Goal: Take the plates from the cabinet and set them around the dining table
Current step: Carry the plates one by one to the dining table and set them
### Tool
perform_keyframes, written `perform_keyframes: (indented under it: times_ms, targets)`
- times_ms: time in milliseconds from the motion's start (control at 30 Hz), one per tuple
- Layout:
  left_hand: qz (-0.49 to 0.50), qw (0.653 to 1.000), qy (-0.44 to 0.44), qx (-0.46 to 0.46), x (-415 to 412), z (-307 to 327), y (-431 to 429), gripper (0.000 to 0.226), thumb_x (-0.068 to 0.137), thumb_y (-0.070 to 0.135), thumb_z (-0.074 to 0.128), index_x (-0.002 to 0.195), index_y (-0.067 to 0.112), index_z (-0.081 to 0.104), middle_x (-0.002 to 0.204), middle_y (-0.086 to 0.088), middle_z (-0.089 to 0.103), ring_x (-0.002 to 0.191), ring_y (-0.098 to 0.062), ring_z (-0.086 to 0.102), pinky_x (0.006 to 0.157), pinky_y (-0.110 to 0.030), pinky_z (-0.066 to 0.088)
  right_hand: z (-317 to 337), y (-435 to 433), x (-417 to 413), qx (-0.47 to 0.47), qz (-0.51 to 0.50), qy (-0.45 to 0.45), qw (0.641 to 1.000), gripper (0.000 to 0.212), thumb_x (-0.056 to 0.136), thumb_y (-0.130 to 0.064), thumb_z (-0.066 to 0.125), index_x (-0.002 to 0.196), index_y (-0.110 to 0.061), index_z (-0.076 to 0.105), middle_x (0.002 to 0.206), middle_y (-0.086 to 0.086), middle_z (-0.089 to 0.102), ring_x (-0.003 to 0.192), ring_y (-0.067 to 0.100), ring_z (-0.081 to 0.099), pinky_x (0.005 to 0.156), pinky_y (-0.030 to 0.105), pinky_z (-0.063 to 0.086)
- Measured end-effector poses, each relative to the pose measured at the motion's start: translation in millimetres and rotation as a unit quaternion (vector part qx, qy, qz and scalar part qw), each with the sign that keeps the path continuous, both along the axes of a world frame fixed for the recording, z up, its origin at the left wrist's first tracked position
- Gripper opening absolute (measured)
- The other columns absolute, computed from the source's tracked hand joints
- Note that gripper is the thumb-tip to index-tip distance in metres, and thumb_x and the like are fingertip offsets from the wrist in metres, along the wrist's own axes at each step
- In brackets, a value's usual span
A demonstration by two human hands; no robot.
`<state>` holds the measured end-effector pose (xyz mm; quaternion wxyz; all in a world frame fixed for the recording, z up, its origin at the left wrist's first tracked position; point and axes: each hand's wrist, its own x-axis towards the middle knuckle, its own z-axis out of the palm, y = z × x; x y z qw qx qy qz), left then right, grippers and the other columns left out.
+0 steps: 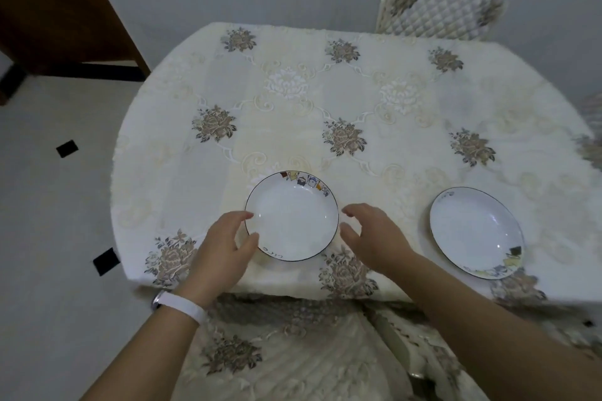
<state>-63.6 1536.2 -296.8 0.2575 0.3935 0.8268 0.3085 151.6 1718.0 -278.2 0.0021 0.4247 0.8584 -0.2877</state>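
Along the near edge of the dining table [293, 127], the left plate [291, 216] and right plate [476, 233] are lying set. The left hand [224, 247] is touching the left plate's rim, fingers loosely curved; the right hand [371, 234] is hovering beside it, relaxed, empty. The far side is likely awaiting plates.

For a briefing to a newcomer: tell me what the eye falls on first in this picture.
Two white plates stand out on the flowered tablecloth: the near plate at the front edge between both hands, and the second plate to its right. The left hand, above a white wristband, has its fingers at the near plate's rim, while the right hand hovers open just beside it. A quilted chair stands at the far side.
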Motion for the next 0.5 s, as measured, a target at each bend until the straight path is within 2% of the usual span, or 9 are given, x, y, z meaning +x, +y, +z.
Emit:
perform_keyframes:
  times_ms: [100, 200, 333, 500]
  targets:
    - [-0.077, 0.990, 0.117, -0.008, 7.8, 21.4, -9.6, 0.045, 0.088, 0.043, 0.050, 0.126, 0.019, 0.059, 0.129, 0.004, 0.057, 0.119, -0.017, 0.050, 0.098, -0.033, 0.039, 21.6, -11.7, 11.3, 0.066, 0.096, 0.015, 0.993, 0.043, 0.094, -0.041, 0.048, 0.131, -0.020, 0.054, 0.132, -0.004, 0.056, 0.124, 0.016, 0.044, 0.098, 0.030, 0.037]
    - [-0.098, 0.976, 0.194, -0.007, 22.5, 37.8, -20.8, 0.052, 0.085, 0.048, 0.043, 0.122, 0.018, 0.064, 0.127, -0.002, 0.062, 0.117, -0.024, 0.054, 0.097, -0.042, 0.044, 34.3, -21.3, 19.1, 0.118, 0.176, 0.024, 0.977, 0.051, 0.091, -0.049, 0.042, 0.129, -0.019, 0.057, 0.130, -0.003, 0.059, 0.122, 0.016, 0.048, 0.100, 0.032, 0.040]
    - [-0.079, 0.960, 0.267, -0.031, 50.1, 62.7, -40.8, 0.047, 0.085, 0.046, 0.046, 0.120, 0.020, 0.064, 0.123, 0.000, 0.063, 0.115, -0.024, 0.056, 0.094, -0.045, 0.044, 45.5, -29.8, 23.4, 0.168, 0.258, 0.051, 0.950, 0.047, 0.089, -0.048, 0.048, 0.120, -0.017, 0.063, 0.121, 0.000, 0.064, 0.113, 0.021, 0.056, 0.091, 0.039, 0.049]
    - [-0.020, 0.947, 0.316, -0.062, 96.2, 92.0, -72.3, 0.044, 0.083, 0.045, 0.048, 0.114, 0.021, 0.067, 0.118, -0.002, 0.066, 0.111, -0.025, 0.060, 0.096, -0.045, 0.045, 62.4, -39.3, 32.0, 0.194, 0.322, 0.102, 0.921, 0.041, 0.085, -0.045, 0.052, 0.109, -0.015, 0.066, 0.111, 0.002, 0.067, 0.103, 0.024, 0.061, 0.079, 0.039, 0.053]
